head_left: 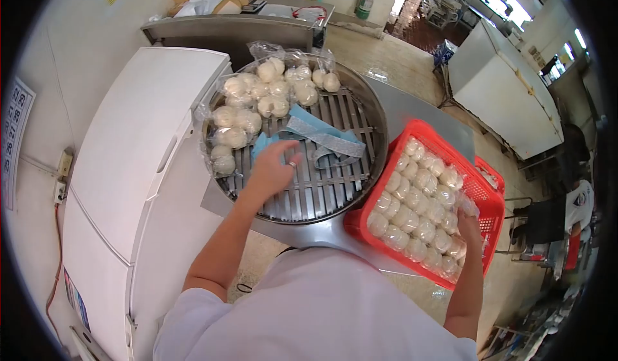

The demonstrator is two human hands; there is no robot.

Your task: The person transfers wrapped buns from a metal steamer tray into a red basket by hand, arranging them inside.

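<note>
My left hand point(273, 166), with a ring on one finger, is over the slatted round metal tray point(322, 190), its fingers apart. Beside its fingertips lies a crumpled light blue strip point(318, 129) with grey, glittery bands. Packs of white round buns in clear plastic point(270, 87) are heaped along the tray's far and left sides. To the right, a red plastic basket point(421, 132) holds rows of bagged white buns point(418, 203). At its right side my right hand point(470, 226) is closed on a clear plastic bag point(467, 203); the fingers are partly hidden.
Tray and basket rest on a metal table point(425, 110). A white refrigerator point(148, 129) stands close on the left. Behind is a metal counter point(238, 26) with assorted items. A fire extinguisher point(367, 0) stands by the wall, and a white chest freezer point(505, 84) is at far right.
</note>
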